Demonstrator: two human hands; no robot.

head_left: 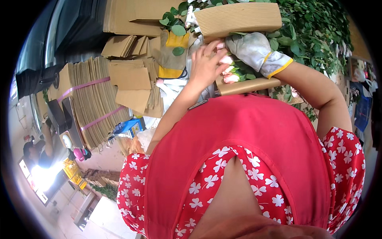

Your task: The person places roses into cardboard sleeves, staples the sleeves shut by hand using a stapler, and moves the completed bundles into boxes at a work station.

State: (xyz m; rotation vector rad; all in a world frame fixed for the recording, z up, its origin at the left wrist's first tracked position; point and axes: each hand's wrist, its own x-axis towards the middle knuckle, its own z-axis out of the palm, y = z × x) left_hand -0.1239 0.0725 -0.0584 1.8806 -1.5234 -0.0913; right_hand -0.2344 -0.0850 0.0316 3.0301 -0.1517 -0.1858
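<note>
A row of pale pink roses with green leaves lies between my two hands. My bare left hand reaches in from the left, its fingers spread and bent over the rose heads, with the fingertips at the upper blooms. On my right hand is a grey-white work glove with a yellow cuff edge. Its fingers are curled beside the upper roses; what they close on, if anything, is hidden. Just beyond both hands stands a curved piece of corrugated cardboard. Nearer to me lies a brown rolled edge of paper or card.
Dense leafy stems fill the far right. An empty grey and yellow glove lies left of my left hand. Further left are loose cardboard pieces, a strapped cardboard stack and a blue box. Another person is at far left.
</note>
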